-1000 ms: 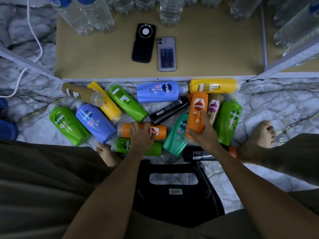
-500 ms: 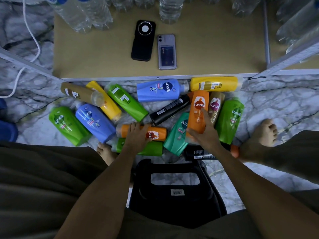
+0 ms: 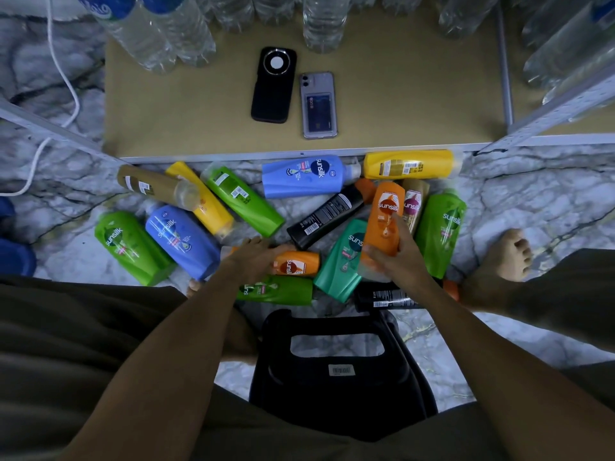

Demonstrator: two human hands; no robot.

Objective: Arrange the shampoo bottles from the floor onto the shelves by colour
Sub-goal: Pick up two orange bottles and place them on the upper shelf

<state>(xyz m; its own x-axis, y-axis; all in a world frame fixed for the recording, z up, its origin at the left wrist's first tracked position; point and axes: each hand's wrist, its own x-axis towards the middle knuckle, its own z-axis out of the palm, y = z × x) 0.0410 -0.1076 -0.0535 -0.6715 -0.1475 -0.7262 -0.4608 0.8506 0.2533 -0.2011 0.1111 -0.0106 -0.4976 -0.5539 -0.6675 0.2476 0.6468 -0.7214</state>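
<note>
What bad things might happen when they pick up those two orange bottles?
The right hand grips an orange bottle lying across the teal bottle, so lifting may roll it. The left hand rests on another orange one. The phones on the shelf might get knocked.

A marble floor [image 3: 532, 201] is lying under a metal rack [image 3: 565, 104] with a brown board [image 3: 399, 94]; dim light is falling.
</note>
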